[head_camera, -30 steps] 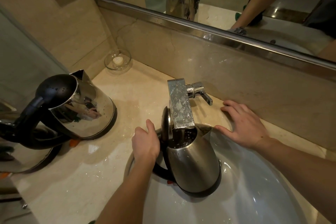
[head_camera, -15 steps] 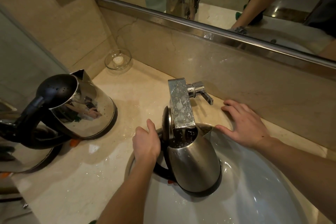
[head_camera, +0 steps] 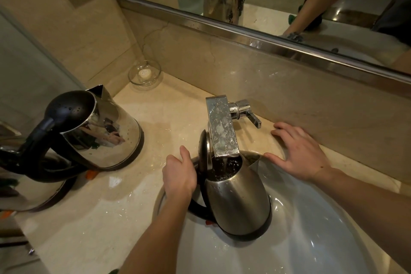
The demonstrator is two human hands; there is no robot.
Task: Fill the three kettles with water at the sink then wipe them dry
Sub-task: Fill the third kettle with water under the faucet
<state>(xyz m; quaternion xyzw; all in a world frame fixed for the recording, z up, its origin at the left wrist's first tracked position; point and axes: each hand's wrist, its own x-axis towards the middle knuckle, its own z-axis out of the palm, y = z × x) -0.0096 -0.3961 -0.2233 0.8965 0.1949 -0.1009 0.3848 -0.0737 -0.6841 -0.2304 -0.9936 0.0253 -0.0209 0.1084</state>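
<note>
Gripping the steel kettle (head_camera: 238, 202) by its handle (head_camera: 196, 208) under the running faucet (head_camera: 222, 127) with curled left hand (head_camera: 179, 176), resting spread-fingered right hand (head_camera: 300, 155) beside that faucet.

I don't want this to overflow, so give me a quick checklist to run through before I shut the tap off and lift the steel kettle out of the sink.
1. Lid open: ok, the hinged lid of the stainless steel kettle stands upright beside the square chrome tap spout.
2. Aim: ok, the water stream falls inside the kettle.
3. Grip: ok, the left hand grips the black handle.
4. Tap reach: ok, the right hand lies flat on the beige stone counter beside the chrome tap lever, holding nothing.
5. Fill level: cannot tell, the inside is dark.
</note>
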